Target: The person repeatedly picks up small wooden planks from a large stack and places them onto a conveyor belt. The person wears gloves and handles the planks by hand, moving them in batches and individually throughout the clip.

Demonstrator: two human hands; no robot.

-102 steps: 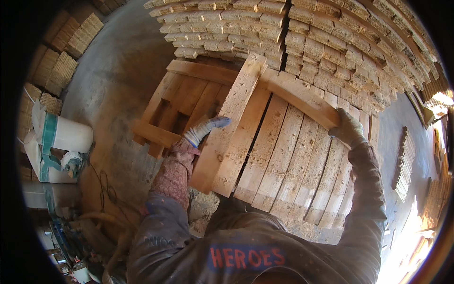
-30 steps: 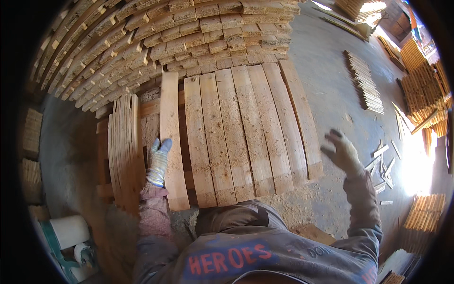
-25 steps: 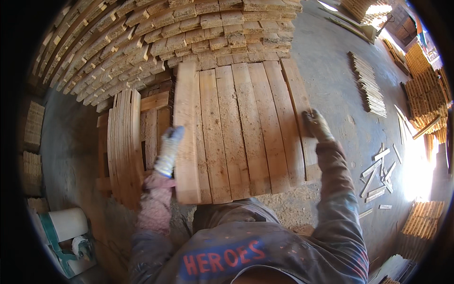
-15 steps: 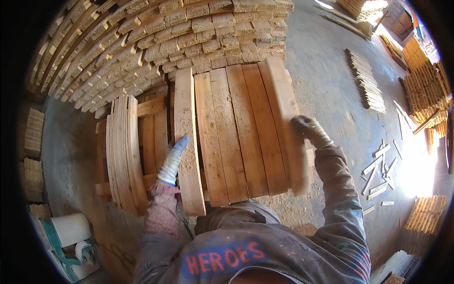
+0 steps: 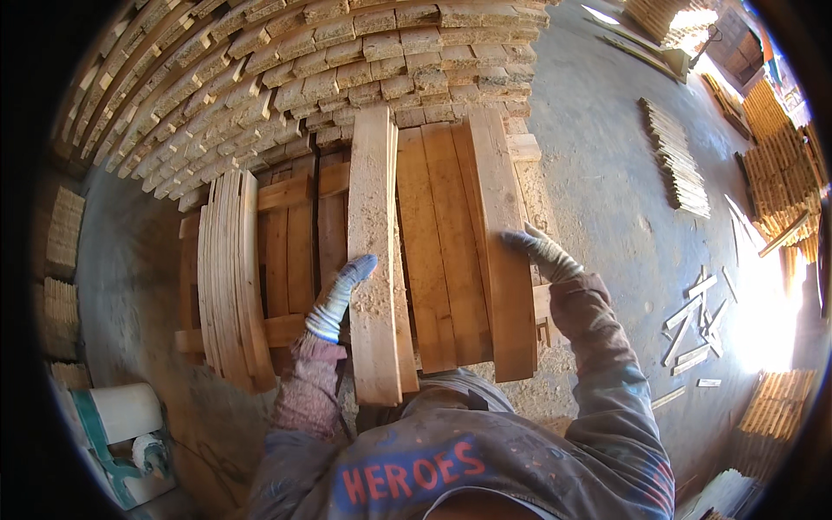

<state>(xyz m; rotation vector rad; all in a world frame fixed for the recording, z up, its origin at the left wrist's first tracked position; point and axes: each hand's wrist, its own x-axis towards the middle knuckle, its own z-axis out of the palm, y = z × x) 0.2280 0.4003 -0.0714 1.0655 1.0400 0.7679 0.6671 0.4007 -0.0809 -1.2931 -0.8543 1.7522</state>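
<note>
Two groups of wooden boards lie lengthwise before me on a slatted wooden base. My left hand [image 5: 345, 288], in a striped knit glove, holds the left edge of a sawdust-covered wooden board [image 5: 373, 260], its fingertips over the edge. My right hand [image 5: 544, 252], gloved alike, grips the outer edge of another wooden board [image 5: 503, 199], tilted against those beside it. Between them lie flat boards [image 5: 442, 251], with a dark gap beside the left group. The undersides of both hands are hidden.
A tall pile of sawn boards [image 5: 347, 52] rises just beyond. Left of my left hand leans a row of thin boards [image 5: 227, 277] on the slatted base [image 5: 284, 331]. Scrap pieces [image 5: 693, 316] and a low row of slats [image 5: 674, 156] lie on the floor at right. A white-and-green machine [image 5: 121, 442] stands lower left.
Both hands have come closer together. The left board has slid right over its neighbours, and the right-hand board has moved left, narrowing the stretch of boards between them.
</note>
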